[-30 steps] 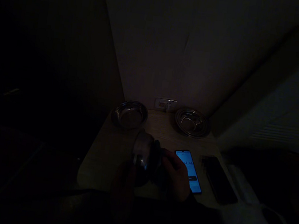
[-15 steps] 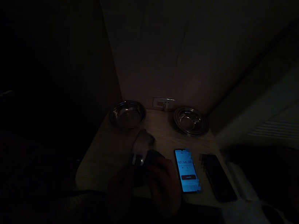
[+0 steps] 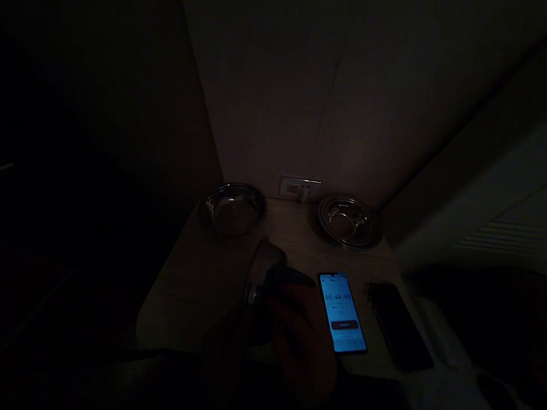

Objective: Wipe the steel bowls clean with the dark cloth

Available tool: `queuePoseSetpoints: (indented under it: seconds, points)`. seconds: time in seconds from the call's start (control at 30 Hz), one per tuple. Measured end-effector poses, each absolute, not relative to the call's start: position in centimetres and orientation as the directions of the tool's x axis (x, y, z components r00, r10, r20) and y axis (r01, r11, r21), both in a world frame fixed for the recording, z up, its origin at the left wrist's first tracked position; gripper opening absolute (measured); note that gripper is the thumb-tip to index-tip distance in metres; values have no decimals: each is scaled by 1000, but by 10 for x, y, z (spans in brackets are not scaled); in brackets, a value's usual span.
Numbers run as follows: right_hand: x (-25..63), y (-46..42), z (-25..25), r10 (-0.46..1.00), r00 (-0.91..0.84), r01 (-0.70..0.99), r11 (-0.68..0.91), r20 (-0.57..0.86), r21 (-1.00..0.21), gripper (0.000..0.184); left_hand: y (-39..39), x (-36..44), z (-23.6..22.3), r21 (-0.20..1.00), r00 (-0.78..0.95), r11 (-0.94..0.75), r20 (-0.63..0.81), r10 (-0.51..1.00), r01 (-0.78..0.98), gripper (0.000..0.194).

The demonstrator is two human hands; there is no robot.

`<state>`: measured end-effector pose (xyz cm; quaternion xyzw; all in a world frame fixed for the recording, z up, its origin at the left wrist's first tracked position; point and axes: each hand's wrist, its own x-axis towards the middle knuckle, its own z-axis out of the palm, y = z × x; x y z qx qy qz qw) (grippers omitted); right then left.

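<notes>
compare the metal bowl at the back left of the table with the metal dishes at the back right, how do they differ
The left bowl looks like one piece, while the right dishes show several rims, like a stack.
The left bowl has a broad bottom; the right dishes have a smaller centre ring.
Both are round, shiny metal and sit near the wall.

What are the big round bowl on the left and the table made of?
The bowl looks like smooth, shiny metal, maybe stainless steel: its rim and inside catch bright glints. The table looks like pale wood with a dull finish, because faint grain lines show, though it could be a printed wood pattern.
</notes>
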<state>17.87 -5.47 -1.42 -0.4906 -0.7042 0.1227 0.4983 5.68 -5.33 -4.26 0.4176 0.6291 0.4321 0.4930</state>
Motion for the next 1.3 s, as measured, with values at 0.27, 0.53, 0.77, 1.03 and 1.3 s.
queuePoseSetpoints:
  seconds: [0.27,0.53,0.77,1.03,1.3]
  points:
    - [189,-11,7,913,-67,509,377,401,-774,16,-54,62,-39,937,-312,303,-241,919,171,50]
    - [201,2,5,921,-72,449,373,383,-812,13,-58,67,-39,936,-322,242,-154,934,256,50]
    - [197,0,3,931,-77,376,359,357,-854,11,-61,66,-52,932,-362,281,-187,913,228,56]
    - [193,-1,1,921,-66,347,382,384,-856,12,-56,62,-54,939,-349,218,-117,930,267,52]
    - [202,24,-12,994,62,-19,89,87,-996,11,-55,58,-63,968,-262,123,-62,963,220,43]
